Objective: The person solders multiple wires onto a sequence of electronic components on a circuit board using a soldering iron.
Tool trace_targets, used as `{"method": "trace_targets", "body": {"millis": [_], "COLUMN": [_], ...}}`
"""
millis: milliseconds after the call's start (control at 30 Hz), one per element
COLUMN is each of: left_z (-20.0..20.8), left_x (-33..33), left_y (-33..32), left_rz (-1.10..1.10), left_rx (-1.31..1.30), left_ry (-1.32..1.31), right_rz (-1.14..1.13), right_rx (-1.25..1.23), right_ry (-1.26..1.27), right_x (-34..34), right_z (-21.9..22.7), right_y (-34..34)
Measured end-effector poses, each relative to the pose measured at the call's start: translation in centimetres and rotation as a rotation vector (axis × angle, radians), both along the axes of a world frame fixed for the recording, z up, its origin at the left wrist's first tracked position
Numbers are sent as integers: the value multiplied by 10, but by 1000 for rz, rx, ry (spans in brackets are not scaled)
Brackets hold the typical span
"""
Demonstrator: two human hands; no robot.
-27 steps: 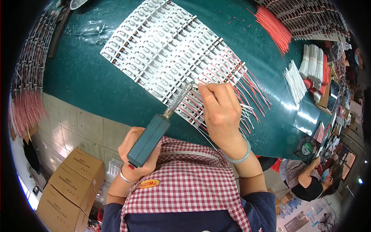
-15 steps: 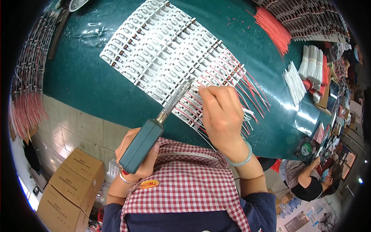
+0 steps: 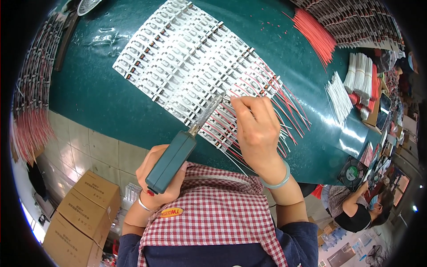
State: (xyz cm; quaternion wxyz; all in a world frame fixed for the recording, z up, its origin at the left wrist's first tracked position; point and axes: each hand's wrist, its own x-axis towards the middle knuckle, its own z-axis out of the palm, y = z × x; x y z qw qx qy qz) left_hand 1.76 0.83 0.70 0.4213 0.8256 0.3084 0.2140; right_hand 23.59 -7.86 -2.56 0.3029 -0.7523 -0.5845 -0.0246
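Observation:
My left hand [image 3: 161, 171] is closed round the dark green handle of a soldering iron [image 3: 171, 161]. The iron's long metal barrel slants up and to the right, its tip over a sheet of white circuit boards [image 3: 182, 58]. At that tip, my right hand [image 3: 255, 129] pinches thumb and forefinger together on a thin wire, mostly hidden by the fingers. Red and white wires [image 3: 291, 109] trail from the board rows on the right side of the sheet, some passing under my right hand.
The boards lie on a green table [image 3: 89, 89]. At the right are red wires [image 3: 313, 33], loose white wires [image 3: 339, 97], white bundles [image 3: 358, 75] and a small fan [image 3: 352, 172]. Cardboard boxes [image 3: 84, 213] stand lower left. Another person [image 3: 351, 207] works at the far right.
My left hand and the iron have shifted slightly right and up. The fingertips of my right hand have moved only a little. The board sheet has slid slightly left.

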Motion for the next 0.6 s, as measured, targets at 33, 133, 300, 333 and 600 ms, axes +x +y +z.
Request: {"method": "trace_targets", "body": {"millis": [33,133,300,333,600], "left_z": [0,3,4,3,-2], "left_x": [2,4,2,1,-14], "left_y": [0,-1,0,-1,-6], "left_rz": [18,33,2,6,25], "left_rx": [-19,-48,-28,-33,-33], "left_ry": [2,9,51,38,56], "right_rz": [-2,-6,-11,-11,-60], "right_rx": [-2,-5,-9,-7,-24], "right_ry": [-3,-7,-9,-12,15], "right_x": [0,-1,-1,-1,-3], "right_z": [0,-1,0,0,5], "right_y": [0,1,2,1,4]}}
